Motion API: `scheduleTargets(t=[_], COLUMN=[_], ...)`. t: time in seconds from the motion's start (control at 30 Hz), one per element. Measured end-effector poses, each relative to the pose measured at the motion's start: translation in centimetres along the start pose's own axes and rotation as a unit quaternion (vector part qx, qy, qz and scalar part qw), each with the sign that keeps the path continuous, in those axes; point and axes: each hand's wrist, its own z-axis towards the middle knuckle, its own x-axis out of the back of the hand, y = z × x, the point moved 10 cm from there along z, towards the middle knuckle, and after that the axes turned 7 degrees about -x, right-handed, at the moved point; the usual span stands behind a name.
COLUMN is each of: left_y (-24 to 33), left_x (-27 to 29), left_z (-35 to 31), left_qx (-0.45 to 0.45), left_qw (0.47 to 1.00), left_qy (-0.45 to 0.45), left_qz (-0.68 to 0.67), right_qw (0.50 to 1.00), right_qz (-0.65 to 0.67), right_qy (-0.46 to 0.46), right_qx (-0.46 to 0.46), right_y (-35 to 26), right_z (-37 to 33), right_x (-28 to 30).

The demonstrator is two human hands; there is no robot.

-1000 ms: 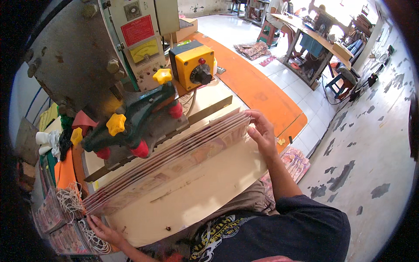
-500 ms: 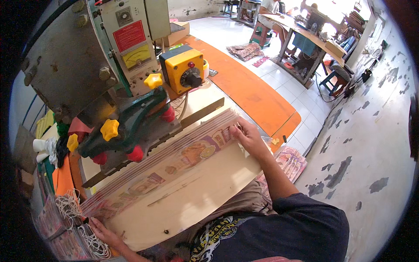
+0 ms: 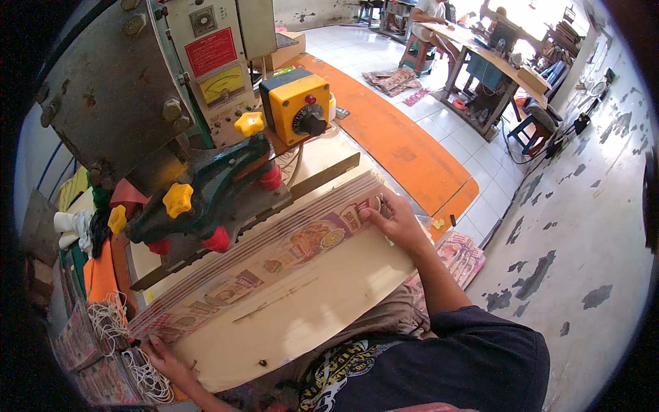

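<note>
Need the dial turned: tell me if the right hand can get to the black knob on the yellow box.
Probably yes: the right hand rests on the printed sheets, with nothing visible between it and the black knob.

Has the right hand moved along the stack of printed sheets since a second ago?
Yes. The right hand slid from the outer corner of the stack of printed sheets inward along its end, toward the yellow control box, exposing more printed faces.
</note>
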Motion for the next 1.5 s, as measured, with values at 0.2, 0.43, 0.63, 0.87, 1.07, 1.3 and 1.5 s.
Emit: scheduleTargets(t=[0.2, 0.43, 0.63, 0.87, 1.07, 1.3, 1.5], left_y=[0.2, 0.8, 1.5, 1.6, 0.9, 1.4, 0.4], left_x=[0.9, 0.4, 0.6, 1.1, 1.9, 2.0, 1.6], left_z=[-0.4, -0.4, -0.4, -0.8, -0.6, -0.8, -0.5], left_qx=[-0.009, -0.017, -0.045, -0.035, -0.037, -0.034, 0.023], left_qw=[0.996, 0.999, 0.998, 0.996, 0.997, 0.996, 0.997], left_qy=[0.062, 0.039, 0.039, 0.06, 0.057, 0.086, 0.043], left_qz=[0.06, 0.011, -0.002, -0.046, -0.037, 0.001, -0.068], right_qw=[1.0, 1.0, 1.0, 0.999, 0.998, 0.998, 0.996], right_qz=[-0.002, -0.001, -0.016, -0.029, -0.022, -0.011, -0.042], right_qy=[0.005, 0.001, 0.006, 0.03, 0.041, 0.049, 0.047], right_qx=[0.005, -0.014, 0.001, 0.021, 0.037, 0.047, 0.057], right_y=[0.4, 1.2, 0.8, -0.1, 0.1, -0.5, -0.1], right_z=[0.0, 0.0, 0.0, -0.4, -0.5, -0.6, -0.7], right_x=[0.0, 0.1, 0.4, 0.8, 1.0, 1.1, 1.3])
